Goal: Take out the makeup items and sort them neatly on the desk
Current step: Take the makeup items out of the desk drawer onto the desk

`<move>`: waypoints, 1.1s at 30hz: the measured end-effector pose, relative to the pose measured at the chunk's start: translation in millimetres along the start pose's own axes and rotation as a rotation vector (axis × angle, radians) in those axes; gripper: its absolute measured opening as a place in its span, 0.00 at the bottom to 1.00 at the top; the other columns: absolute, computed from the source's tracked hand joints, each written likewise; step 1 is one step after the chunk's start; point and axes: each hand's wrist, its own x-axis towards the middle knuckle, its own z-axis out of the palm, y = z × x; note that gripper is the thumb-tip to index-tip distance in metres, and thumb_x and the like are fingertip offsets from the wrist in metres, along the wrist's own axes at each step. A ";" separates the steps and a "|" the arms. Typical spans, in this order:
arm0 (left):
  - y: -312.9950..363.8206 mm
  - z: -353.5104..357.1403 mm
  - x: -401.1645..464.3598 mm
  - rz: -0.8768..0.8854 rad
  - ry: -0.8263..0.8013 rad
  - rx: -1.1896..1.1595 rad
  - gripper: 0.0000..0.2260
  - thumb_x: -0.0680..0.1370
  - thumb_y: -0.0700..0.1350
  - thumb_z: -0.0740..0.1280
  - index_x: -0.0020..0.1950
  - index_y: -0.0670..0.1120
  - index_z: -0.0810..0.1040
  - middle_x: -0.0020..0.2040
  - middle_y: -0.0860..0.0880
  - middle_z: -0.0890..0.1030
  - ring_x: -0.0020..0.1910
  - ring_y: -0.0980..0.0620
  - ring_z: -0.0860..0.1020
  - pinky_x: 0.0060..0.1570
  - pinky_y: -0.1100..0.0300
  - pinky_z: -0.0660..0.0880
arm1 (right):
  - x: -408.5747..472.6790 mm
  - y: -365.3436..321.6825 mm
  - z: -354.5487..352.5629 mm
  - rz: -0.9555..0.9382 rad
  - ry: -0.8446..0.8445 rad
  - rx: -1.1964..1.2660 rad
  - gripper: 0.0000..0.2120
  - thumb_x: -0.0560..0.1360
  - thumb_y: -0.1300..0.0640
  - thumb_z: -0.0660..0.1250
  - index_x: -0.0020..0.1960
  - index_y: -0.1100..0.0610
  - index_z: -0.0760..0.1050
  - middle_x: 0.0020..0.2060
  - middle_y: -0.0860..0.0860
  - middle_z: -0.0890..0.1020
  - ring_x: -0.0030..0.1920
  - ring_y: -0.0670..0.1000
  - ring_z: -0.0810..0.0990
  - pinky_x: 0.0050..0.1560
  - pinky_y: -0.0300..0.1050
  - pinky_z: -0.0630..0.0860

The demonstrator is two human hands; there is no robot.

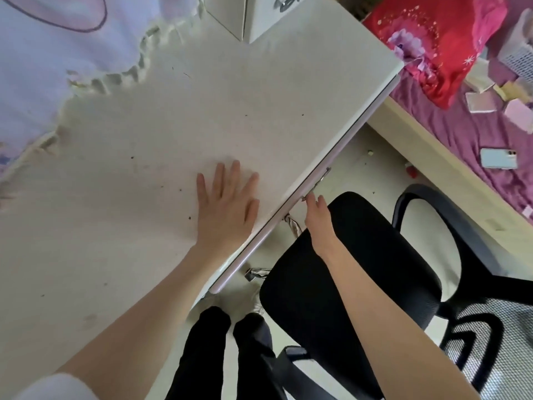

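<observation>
White desk (pixel 161 116) carries the flat, spread left hand (pixel 227 203), while the right hand (pixel 317 210) reaches the stiff metal drawer handle (pixel 316 183), its fingers' state unclear, and makeup items stay unseen, presumably light inside.

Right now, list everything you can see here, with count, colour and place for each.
desk: one, white, centre
drawer handle: one, metal, desk's front edge
cloth: one, pale lilac with frilled edge, desk's far left
office chair: one, black, beside desk
bed: one, purple sheet, right
pillow: one, red, on bed
phone: one, light blue, on bed
small boxes: several, pale, on bed
left hand: flat on desk
right hand: fingers at drawer handle, grip unclear
</observation>
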 end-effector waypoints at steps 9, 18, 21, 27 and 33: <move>0.8 13.5 1.7 -0.017 0.109 0.134 0.22 0.78 0.53 0.50 0.71 0.53 0.65 0.74 0.43 0.62 0.72 0.39 0.60 0.69 0.37 0.50 | 46.5 -8.9 -8.8 0.143 -0.117 0.841 0.18 0.73 0.40 0.66 0.52 0.54 0.74 0.44 0.54 0.77 0.46 0.53 0.77 0.61 0.50 0.75; 0.1 14.0 0.8 -0.030 0.110 0.135 0.22 0.78 0.55 0.49 0.72 0.54 0.64 0.74 0.44 0.61 0.73 0.40 0.58 0.70 0.39 0.50 | 47.3 -2.4 -23.5 0.142 -0.184 0.840 0.16 0.70 0.40 0.69 0.46 0.53 0.75 0.36 0.53 0.75 0.32 0.49 0.75 0.41 0.42 0.79; -1.4 14.6 1.2 -0.027 0.111 0.144 0.22 0.79 0.55 0.49 0.72 0.54 0.63 0.75 0.44 0.61 0.73 0.41 0.57 0.71 0.39 0.50 | 48.5 5.1 -30.5 0.131 -0.188 0.828 0.18 0.71 0.40 0.68 0.48 0.54 0.75 0.34 0.52 0.75 0.27 0.47 0.77 0.43 0.42 0.77; -2.7 14.0 1.6 -0.036 0.081 0.164 0.22 0.79 0.56 0.47 0.73 0.56 0.60 0.75 0.46 0.58 0.75 0.43 0.54 0.71 0.40 0.48 | 44.5 30.2 -53.2 0.130 -0.197 0.794 0.32 0.60 0.36 0.70 0.57 0.53 0.73 0.38 0.51 0.74 0.34 0.49 0.73 0.44 0.42 0.75; 1.7 10.5 1.2 -0.037 0.088 0.177 0.23 0.78 0.55 0.48 0.72 0.54 0.62 0.75 0.45 0.60 0.74 0.42 0.55 0.71 0.40 0.49 | 43.7 65.8 -82.3 0.098 -0.183 0.808 0.34 0.60 0.34 0.70 0.58 0.54 0.76 0.43 0.52 0.80 0.47 0.52 0.77 0.57 0.49 0.74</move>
